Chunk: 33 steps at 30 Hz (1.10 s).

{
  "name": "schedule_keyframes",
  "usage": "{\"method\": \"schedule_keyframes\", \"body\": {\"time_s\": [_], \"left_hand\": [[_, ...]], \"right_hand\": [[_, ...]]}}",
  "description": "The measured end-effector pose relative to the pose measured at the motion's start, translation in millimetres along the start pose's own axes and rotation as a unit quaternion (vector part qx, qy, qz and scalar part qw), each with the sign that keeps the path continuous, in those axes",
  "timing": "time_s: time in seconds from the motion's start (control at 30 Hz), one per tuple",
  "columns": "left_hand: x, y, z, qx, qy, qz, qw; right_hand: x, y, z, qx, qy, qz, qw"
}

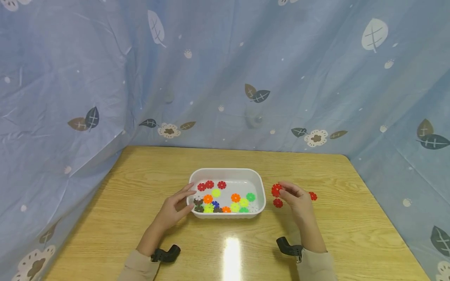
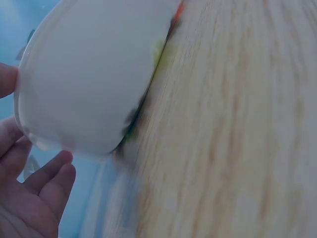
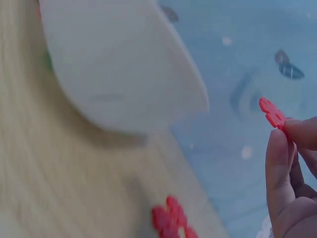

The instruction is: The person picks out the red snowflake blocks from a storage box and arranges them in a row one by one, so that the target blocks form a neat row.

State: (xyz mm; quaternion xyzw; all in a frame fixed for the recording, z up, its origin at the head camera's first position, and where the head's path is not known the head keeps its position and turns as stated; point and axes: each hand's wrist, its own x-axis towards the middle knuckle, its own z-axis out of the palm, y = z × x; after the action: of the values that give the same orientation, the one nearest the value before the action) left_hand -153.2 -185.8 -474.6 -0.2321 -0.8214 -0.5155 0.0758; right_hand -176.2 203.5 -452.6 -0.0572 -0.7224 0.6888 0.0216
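Cloth (image 1: 218, 78), blue with printed leaves and flowers, hangs beyond both hands and to either side of them. Beneath the hands spreads a wood-grain table (image 1: 123, 203), a bright glare lying on it between the wrists. A white tray (image 1: 227, 215) sits between the left hand (image 1: 172, 208) and the right hand (image 1: 299, 203), touching the first and just apart from the second. The left hand's fingers are spread and loosely bent, their tips against the tray's rim. The right hand has thumb and forefinger closed on a red disc (image 1: 275, 190), pinched by its edge, above the table beside the tray. Black wrist mounts (image 1: 168, 254) sit behind each hand. Between the hands, notched discs (image 1: 208, 199) in several colours lie in the tray, many at the end nearest the left hand. Another red disc (image 1: 277, 203) lies just on the near side of the pinched one; a third red disc (image 1: 313, 196) lies just right of the right hand.
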Motion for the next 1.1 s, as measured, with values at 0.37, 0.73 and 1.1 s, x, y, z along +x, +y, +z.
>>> {"method": "schedule_keyframes", "body": {"time_s": [0.37, 0.73, 1.1], "left_hand": [[-0.3, -37.0, 5.7, 0.005, 0.005, -0.004, 1.0], [-2.1, -38.5, 5.7, 0.001, 0.003, 0.003, 1.0], [-2.9, -40.1, 6.2, -0.006, 0.001, 0.002, 1.0]], "right_hand": [[3.1, 25, -27, 0.004, 0.032, 0.041, 0.9986], [6.5, 47, -37, -0.059, 0.075, 0.073, 0.9928], [7.7, 56, -35, -0.243, 0.085, 0.022, 0.9661]]}}
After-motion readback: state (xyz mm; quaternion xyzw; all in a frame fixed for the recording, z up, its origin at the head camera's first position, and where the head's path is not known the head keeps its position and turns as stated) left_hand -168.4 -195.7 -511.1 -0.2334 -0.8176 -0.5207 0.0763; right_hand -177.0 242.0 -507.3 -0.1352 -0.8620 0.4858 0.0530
